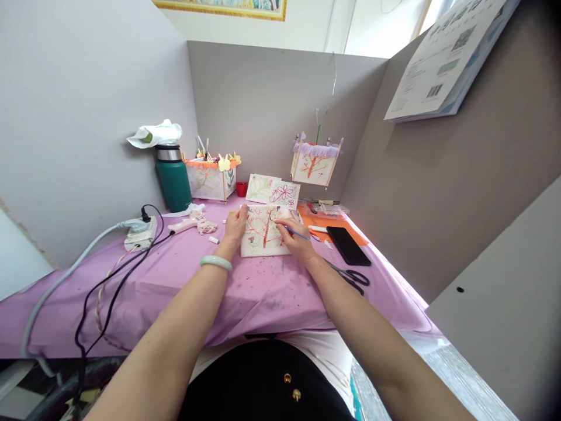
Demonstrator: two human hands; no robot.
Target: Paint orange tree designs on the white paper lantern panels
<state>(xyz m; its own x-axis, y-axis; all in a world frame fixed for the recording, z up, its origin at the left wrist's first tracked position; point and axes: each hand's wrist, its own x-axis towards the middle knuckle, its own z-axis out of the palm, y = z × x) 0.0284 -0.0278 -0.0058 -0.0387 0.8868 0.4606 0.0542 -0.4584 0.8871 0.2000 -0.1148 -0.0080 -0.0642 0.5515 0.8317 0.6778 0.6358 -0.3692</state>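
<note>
A white card (254,248) with a red-brown tree, orange branches and small green marks drawn on it stands tilted at the middle of the table. My left hand (236,227) is closed on its left edge, thumb at the upper corner. A slim blue pen-like tool (298,233) is pinched in my right hand (297,238), with its tip near the tree's trunk; whether it is a pen or a brush I cannot tell. Behind the card lean two more drawn cards, one with green leaves (259,187) and one with a magenta flower (284,193).
Scissors (357,278) and a black phone (349,245) lie right of my right hand. A pink glue gun (184,224), power strip (140,235) and cables are at left. Behind stand a green bottle (174,181) and decorated box (205,182); a lantern (316,166) hangs at right.
</note>
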